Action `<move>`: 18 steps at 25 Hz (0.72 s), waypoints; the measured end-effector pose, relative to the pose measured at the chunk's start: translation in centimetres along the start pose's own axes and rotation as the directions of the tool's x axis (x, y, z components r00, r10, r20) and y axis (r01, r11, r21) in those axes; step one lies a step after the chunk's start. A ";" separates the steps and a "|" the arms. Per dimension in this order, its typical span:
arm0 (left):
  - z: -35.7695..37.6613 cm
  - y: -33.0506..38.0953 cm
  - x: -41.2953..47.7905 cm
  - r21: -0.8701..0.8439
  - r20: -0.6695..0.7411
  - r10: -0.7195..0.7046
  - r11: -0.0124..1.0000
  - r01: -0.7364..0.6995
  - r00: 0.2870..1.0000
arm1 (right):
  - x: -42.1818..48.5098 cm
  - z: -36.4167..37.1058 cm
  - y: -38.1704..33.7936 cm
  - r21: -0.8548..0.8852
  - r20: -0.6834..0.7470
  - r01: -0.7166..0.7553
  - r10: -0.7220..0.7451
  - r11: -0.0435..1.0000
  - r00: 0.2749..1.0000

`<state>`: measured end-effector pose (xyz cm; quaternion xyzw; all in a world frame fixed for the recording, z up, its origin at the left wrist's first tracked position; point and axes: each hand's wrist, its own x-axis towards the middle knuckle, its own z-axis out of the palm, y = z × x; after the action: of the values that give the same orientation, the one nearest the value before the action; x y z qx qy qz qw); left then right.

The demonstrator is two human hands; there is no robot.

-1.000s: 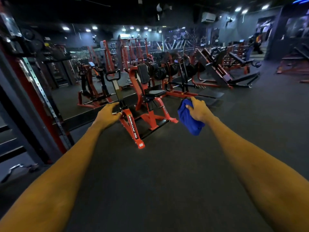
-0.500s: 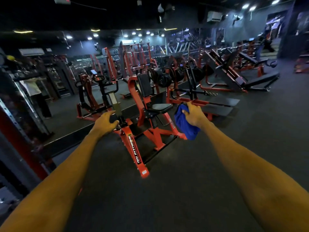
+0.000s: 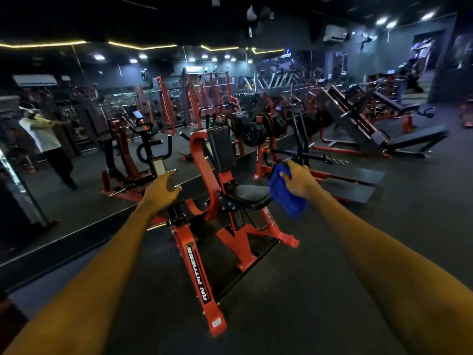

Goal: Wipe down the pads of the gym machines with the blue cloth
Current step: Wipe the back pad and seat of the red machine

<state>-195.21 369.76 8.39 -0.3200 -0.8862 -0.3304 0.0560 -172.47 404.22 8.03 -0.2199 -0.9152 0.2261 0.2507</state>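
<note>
A red seated machine [image 3: 197, 254] stands in front of me with a black seat pad [image 3: 247, 196] and an upright black chest pad [image 3: 221, 148]. My right hand [image 3: 298, 179] grips a bunched blue cloth [image 3: 285, 198] in the air just right of the seat pad. My left hand [image 3: 161, 190] is stretched forward at the machine's left side, fingers loosely curved, close to the lever arm [image 3: 160, 166]; contact is unclear.
A wall mirror [image 3: 76, 149] on the left reflects the machine and a person in a white shirt. More red machines, weight plates [image 3: 252, 133] and benches [image 3: 412, 139] fill the room behind and to the right. Dark rubber floor [image 3: 294, 303] lies below my arms.
I have come closer to the red machine, which now looks larger. Both hands stay stretched out, the right one still holding the cloth, now beside the seat pad.
</note>
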 end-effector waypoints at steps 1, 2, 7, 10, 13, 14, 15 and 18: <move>0.9 -0.6 3.4 0.001 -0.004 0.001 1.000 -0.001 1.000 | 3.4 1.0 0.5 0.005 0.005 0.000 0.000 1.000 1.000; 1.9 -1.2 6.7 0.016 -0.010 0.009 1.000 -0.009 1.000 | 6.7 2.1 1.2 0.002 0.008 -0.001 0.001 1.000 1.000; 7.3 -3.8 22.2 0.087 -0.049 0.005 0.996 -0.001 0.999 | 23.3 8.1 4.8 -0.034 0.026 0.048 -0.047 0.998 0.999; 10.6 -6.1 31.2 0.091 -0.042 0.004 0.996 0.000 0.999 | 33.1 11.5 6.8 -0.010 0.019 0.045 -0.045 0.999 0.999; 12.9 -8.7 40.8 0.049 -0.040 -0.023 0.999 0.025 0.999 | 43.0 14.6 8.5 -0.010 0.025 0.083 -0.082 0.997 0.996; 13.5 -10.0 43.9 0.032 -0.027 -0.025 0.999 0.026 0.999 | 45.7 15.6 8.8 -0.008 0.012 0.088 -0.088 0.996 0.996; 14.4 -11.4 47.0 0.023 -0.031 -0.026 0.999 0.026 0.999 | 48.5 16.9 9.0 -0.006 0.015 0.093 -0.092 0.996 0.996; 16.9 -12.5 53.6 0.039 -0.035 -0.040 0.998 0.041 0.999 | 56.1 21.5 9.3 0.004 0.056 0.136 -0.136 0.991 0.989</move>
<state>-243.13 401.43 5.09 -0.2952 -0.8977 -0.3193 0.0706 -225.41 434.10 6.68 -0.1506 -0.9348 0.2146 0.2398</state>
